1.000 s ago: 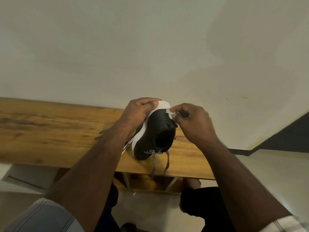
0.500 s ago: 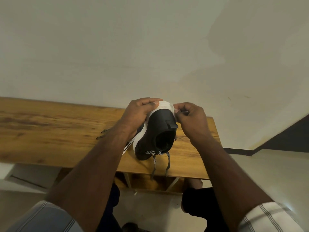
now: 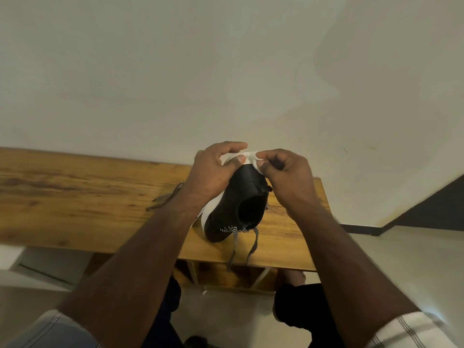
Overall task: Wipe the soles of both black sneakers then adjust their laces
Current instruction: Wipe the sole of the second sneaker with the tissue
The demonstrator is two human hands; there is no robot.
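Our left hand (image 3: 211, 172) clamps the black sneaker (image 3: 238, 204) by its white sole, tipped on the wooden bench (image 3: 75, 197); our right hand (image 3: 283, 174) pinches a white wipe (image 3: 248, 156) at the heel. It looks light and stiff-soled; the 2 laces (image 3: 241, 242) dangle limp.

Warm brown wood-grain tabletop (image 3: 75, 197) with darker streaks, set against a pale plastered wall, running from 9 o'clock to just past centre. Resting on it toward 3 o'clock: a black sneaker with a white sole (image 3: 233, 209), toe down near the front edge, heel tipped up. Black-and-white speckled laces (image 3: 236, 232) trailing from it, two ends hanging over the front edge at 6 o'clock. Further at 9 o'clock from the sneaker, more speckled lace ends (image 3: 163, 199) lying flat on the wood.
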